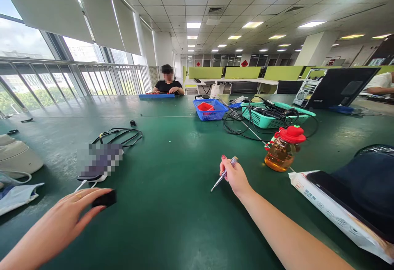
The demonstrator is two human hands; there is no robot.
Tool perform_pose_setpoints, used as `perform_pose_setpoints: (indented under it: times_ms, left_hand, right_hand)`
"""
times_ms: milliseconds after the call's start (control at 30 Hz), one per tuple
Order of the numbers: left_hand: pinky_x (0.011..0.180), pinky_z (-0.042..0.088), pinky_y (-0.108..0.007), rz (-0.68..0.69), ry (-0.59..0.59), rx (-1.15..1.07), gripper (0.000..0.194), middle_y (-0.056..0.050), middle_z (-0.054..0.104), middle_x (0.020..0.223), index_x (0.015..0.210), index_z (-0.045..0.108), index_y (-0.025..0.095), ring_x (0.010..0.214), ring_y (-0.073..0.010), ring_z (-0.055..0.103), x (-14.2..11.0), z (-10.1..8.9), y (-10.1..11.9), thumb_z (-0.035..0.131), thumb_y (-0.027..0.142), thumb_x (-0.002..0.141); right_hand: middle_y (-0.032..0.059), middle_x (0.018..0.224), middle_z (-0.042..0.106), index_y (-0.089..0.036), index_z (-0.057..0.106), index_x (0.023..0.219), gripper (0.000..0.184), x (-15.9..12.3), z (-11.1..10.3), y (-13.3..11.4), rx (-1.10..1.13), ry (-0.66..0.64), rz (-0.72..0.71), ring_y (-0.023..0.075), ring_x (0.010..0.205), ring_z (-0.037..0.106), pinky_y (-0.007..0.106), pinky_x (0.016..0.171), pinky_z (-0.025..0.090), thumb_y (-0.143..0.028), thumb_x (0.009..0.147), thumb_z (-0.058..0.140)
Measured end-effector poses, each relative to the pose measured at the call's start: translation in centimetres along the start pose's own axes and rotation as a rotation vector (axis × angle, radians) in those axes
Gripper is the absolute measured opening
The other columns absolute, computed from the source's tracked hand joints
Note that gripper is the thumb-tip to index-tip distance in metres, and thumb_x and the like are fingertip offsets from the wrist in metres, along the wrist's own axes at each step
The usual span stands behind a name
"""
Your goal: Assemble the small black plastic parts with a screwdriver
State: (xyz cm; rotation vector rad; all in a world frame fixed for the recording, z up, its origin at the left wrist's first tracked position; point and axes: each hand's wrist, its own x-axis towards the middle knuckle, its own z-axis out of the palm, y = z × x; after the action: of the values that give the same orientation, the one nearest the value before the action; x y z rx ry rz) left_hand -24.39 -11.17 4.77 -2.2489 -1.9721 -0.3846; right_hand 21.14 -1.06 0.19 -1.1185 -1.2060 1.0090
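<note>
My left hand is closed round a small black block, pinched between thumb and fingers just above the green tabletop. What kind of part the block is, I cannot make out. In my right hand is a small screwdriver with a clear handle, its metal tip slanting down and left toward the table. Beyond my left hand lies a phone, partly blurred out, with white cables at its near end. A drink bottle with a red lid and amber liquid stands to the right of my right hand.
Black cable coils behind the phone. Farther back are a blue basket and a teal basket full of cords. A wipes pack and dark cloth lie right; a face mask lies left. Someone sits across the table.
</note>
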Motion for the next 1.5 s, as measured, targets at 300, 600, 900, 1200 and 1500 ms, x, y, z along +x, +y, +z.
perform_pose_setpoints:
  times_ms: [300, 600, 900, 1200, 1500]
  left_hand:
    - [0.098, 0.046, -0.039, 0.546, -0.237, -0.202, 0.031, -0.005, 0.07, 0.117, 0.12, 0.063, 0.028, 0.108, -0.0232, 0.063, 10.0, 1.4, 18.7, 0.053, 0.034, 0.091]
    - [0.091, 0.048, -0.041, 0.516, -0.196, -0.195, 0.028, -0.008, 0.071, 0.112, 0.116, 0.065, 0.022, 0.102, -0.0268, 0.065, 13.6, 6.6, 22.7, 0.057, 0.028, 0.089]
    - [0.097, 0.047, -0.039, 0.498, -0.129, -0.265, 0.033, -0.005, 0.068, 0.12, 0.124, 0.06, 0.025, 0.108, -0.024, 0.062, 13.4, 9.0, 21.8, 0.053, 0.033, 0.093]
    - [0.098, 0.047, -0.039, 0.472, -0.117, -0.364, 0.035, -0.005, 0.069, 0.117, 0.123, 0.062, 0.025, 0.107, -0.0241, 0.061, 13.6, 9.6, 21.4, 0.059, 0.034, 0.088]
    - [0.101, 0.044, -0.04, 0.476, -0.086, -0.372, 0.036, -0.005, 0.07, 0.118, 0.122, 0.062, 0.025, 0.11, -0.024, 0.06, 13.4, 9.8, 21.4, 0.061, 0.032, 0.087]
  right_hand:
    - [0.0005, 0.048, 0.049, -0.02, 0.052, 0.05, 0.065, -0.3, -0.2, -0.4, 0.021, -0.031, -0.032, 0.0121, 0.047, 0.046, 0.025, 0.046, 0.034, -0.077, 0.081, 0.046]
    - [0.0, 0.043, 0.043, -0.02, 0.056, 0.053, 0.074, -0.8, 0.1, -1.3, 0.052, -0.023, -0.022, 0.0125, 0.043, 0.046, 0.025, 0.042, 0.031, -0.086, 0.077, 0.034]
    - [-0.0007, 0.044, 0.04, -0.02, 0.054, 0.054, 0.076, -1.3, 0.6, -1.4, -0.039, -0.064, -0.049, 0.0118, 0.043, 0.038, 0.026, 0.043, 0.029, -0.085, 0.08, 0.025]
    - [-0.0035, 0.047, 0.036, -0.02, 0.061, 0.064, 0.059, -1.8, 0.5, -1.2, -0.155, -0.079, -0.234, 0.0115, 0.044, 0.036, 0.027, 0.045, 0.028, -0.071, 0.087, 0.043]
    - [0.0012, 0.059, 0.058, -0.02, 0.065, 0.067, 0.042, -2.9, 0.8, -2.9, -0.382, -0.163, -0.563, 0.0138, 0.055, 0.052, 0.027, 0.055, 0.039, -0.049, 0.093, 0.051]
